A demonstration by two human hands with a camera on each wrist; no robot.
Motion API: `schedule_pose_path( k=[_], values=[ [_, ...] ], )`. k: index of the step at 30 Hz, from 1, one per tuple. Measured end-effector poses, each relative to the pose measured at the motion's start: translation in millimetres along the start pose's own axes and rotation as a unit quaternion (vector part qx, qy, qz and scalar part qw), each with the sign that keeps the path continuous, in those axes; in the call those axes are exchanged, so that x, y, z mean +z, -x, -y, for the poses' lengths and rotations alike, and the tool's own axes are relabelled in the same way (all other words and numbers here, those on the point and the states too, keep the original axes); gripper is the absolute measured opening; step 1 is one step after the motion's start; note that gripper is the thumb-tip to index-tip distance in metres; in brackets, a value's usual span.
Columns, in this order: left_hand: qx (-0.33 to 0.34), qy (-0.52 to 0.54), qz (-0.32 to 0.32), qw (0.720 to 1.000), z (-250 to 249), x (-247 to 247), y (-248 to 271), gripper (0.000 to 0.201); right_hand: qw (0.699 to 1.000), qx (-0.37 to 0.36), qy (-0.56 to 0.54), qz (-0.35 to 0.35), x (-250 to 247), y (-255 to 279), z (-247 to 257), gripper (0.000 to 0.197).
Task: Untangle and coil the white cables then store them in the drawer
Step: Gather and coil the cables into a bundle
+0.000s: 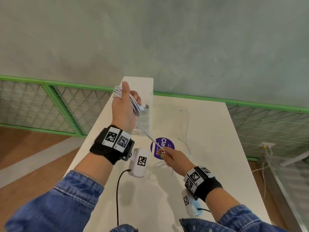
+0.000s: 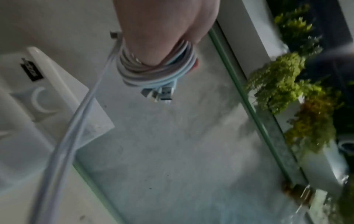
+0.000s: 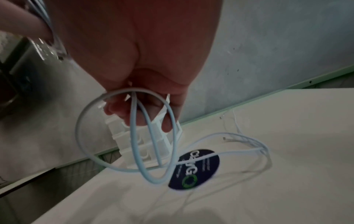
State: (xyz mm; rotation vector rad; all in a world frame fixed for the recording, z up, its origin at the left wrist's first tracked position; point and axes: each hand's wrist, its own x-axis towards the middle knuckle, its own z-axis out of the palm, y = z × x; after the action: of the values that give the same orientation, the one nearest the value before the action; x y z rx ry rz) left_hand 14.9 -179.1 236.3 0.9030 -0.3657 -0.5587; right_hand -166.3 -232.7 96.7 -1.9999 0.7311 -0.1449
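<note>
Tabletop [image 1: 209, 173], white and matte, fills the lower centre of the head view and narrows toward a grey plastered wall [image 1: 167, 39] across the upper frame. Green-framed wire mesh railing [image 1: 50, 104] runs along the table's far edge at left and right; wooden floor [image 1: 25, 156] shows at lower left. Drawer unit [image 1: 145, 104], translucent white plastic, stands at the table's far edge, centre frame. Round purple sticker [image 1: 168, 143] lies flat just below it. Left hand [image 1: 124, 106], raised in front of the drawer unit, has its fingers curled through a coil of white cable [image 1: 134, 104] wound in several loops around them, plugs [image 2: 162, 93] hanging free. One strand [image 1: 147, 134] runs taut down to the right hand [image 1: 175, 159], which pinches it above the sticker, slack loops [image 3: 134, 136] dangling below its fingers. Second white cable [image 1: 188, 129] lies loose on the table, right of the sticker.
</note>
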Motion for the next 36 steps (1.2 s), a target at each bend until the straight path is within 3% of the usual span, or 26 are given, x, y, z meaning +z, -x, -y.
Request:
schedule_pose_path(
  k=[2, 4, 7, 10, 13, 16, 19, 23, 28, 31, 36],
  values=[
    [0.082, -0.11, -0.001, 0.99, 10.4, -12.6, 1.5, 0.035, 0.999, -0.031, 0.009, -0.009, -8.6, 1.5, 13.7, 0.022],
    [0.146, -0.225, 0.013, 0.963, 20.8, -27.9, 3.2, 0.039, 0.998, -0.061, 0.013, -0.011, -17.1, 2.0, 28.3, 0.022],
    [0.177, -0.349, 0.052, 0.919, 35.8, -47.6, 1.9, 0.041, 0.993, -0.116, 0.018, -0.013, -23.5, 1.6, 44.2, 0.023],
    [0.149, -0.459, 0.125, 0.867, 46.5, -52.2, 3.2, 0.042, 0.988, -0.152, 0.007, -0.039, -28.6, -0.3, 55.4, 0.024],
    [0.039, -0.502, 0.231, 0.832, 48.8, -45.1, 14.8, 0.038, 0.98, -0.179, 0.014, -0.084, -39.9, -6.3, 61.3, 0.02],
    [-0.119, -0.463, 0.277, 0.834, 49.4, -37.8, 29.8, 0.042, 0.973, -0.181, 0.017, -0.144, -55.9, -15.6, 57.6, 0.013],
    [-0.235, -0.39, 0.314, 0.833, 49.2, -32.3, 41.7, 0.064, 0.962, -0.202, 0.065, -0.169, -66.2, -19.2, 52.3, 0.008],
    [-0.222, -0.425, 0.339, 0.809, 49.5, -26.2, 50.5, 0.04, 0.934, -0.253, 0.166, -0.189, -73.3, -20.8, 41.2, 0.013],
    [-0.259, -0.42, 0.353, 0.795, 48.3, -21.4, 55.2, 0.039, 0.9, -0.291, 0.22, -0.239, -83.1, -20.9, 39.2, 0.02],
    [-0.268, -0.4, 0.36, 0.799, 42.5, -18.1, 58.4, 0.042, 0.882, -0.307, 0.25, -0.256, -86.1, -22.4, 34.9, 0.023],
    [-0.276, -0.329, 0.37, 0.824, 35.6, -20.8, 55.8, 0.041, 0.892, -0.274, 0.259, -0.248, -84.8, -24.7, 15.7, 0.028]
  ],
)
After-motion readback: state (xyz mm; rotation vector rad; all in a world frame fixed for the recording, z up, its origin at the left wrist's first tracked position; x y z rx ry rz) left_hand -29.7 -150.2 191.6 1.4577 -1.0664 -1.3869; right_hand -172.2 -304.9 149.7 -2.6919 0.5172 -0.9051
